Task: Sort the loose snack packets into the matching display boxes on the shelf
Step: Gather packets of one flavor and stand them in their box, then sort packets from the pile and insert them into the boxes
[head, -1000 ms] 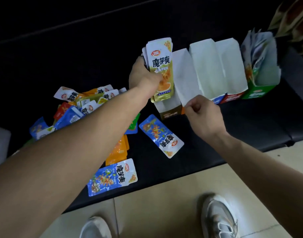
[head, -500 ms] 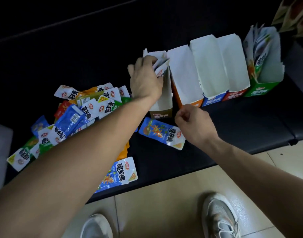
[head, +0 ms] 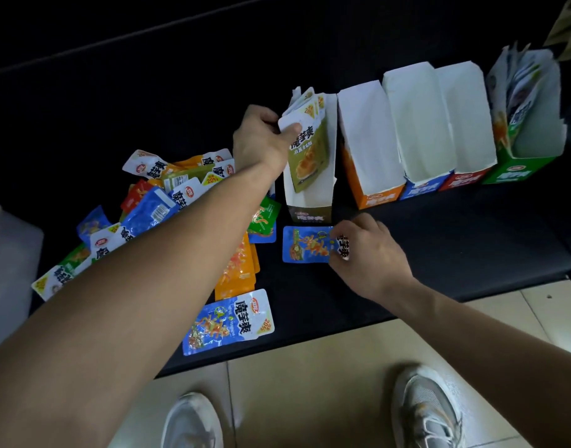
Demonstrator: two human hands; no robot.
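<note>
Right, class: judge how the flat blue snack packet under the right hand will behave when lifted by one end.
Probably floppy: the flat blue snack packet looks thin and lies flat on the black shelf. Likely light, since the right hand pinches just one end. Its glossy film may be slippery.

olive-green packet [head: 310, 155], blue packet [head: 305, 245], orange box [head: 383, 199], blue box [head: 423, 189], red box [head: 464, 182], green box [head: 517, 173], black shelf [head: 439, 244]

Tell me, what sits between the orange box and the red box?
The blue box stands there, side by side with the orange box and the red box. The head view shows it.
</note>
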